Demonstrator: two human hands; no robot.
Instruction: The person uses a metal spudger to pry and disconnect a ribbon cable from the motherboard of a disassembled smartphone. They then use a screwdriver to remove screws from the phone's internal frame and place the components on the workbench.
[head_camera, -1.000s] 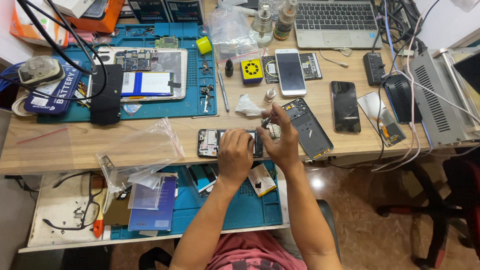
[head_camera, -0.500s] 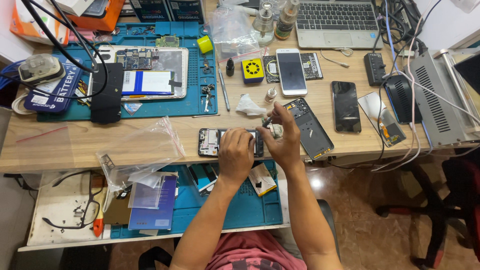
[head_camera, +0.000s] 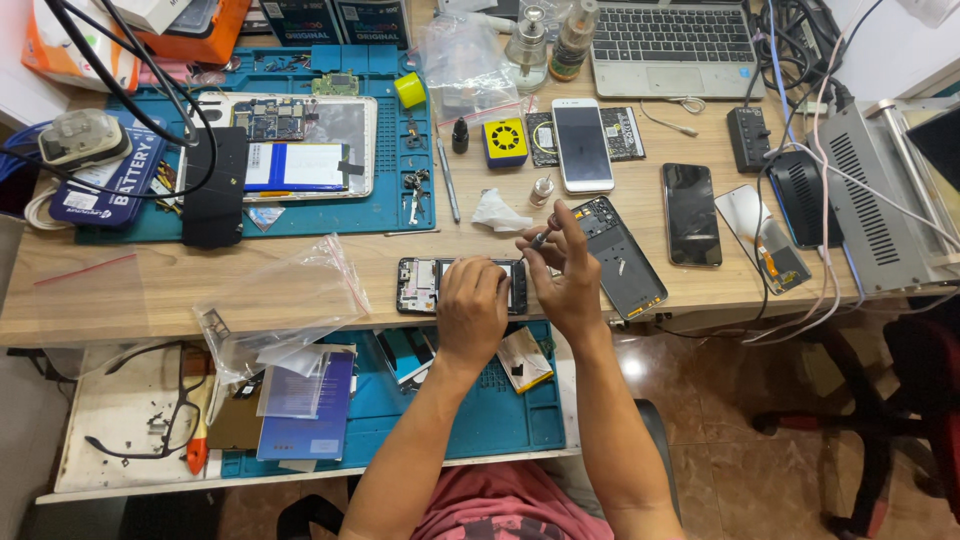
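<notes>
The opened phone (head_camera: 432, 285) sits at the front edge of the wooden desk (head_camera: 120, 300); left hand (head_camera: 472, 308) lies flat over its right half, pinning it down; right hand (head_camera: 570, 280) just right of the phone, fingers pinched shut on a small screwdriver (head_camera: 541, 238); crumpled tissue (head_camera: 497, 213) just behind.

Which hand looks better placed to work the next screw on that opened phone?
The right hand, probably: it pinches a thin metal screwdriver beside the opened black phone, while the left hand lies flat on it, holding it.
</notes>
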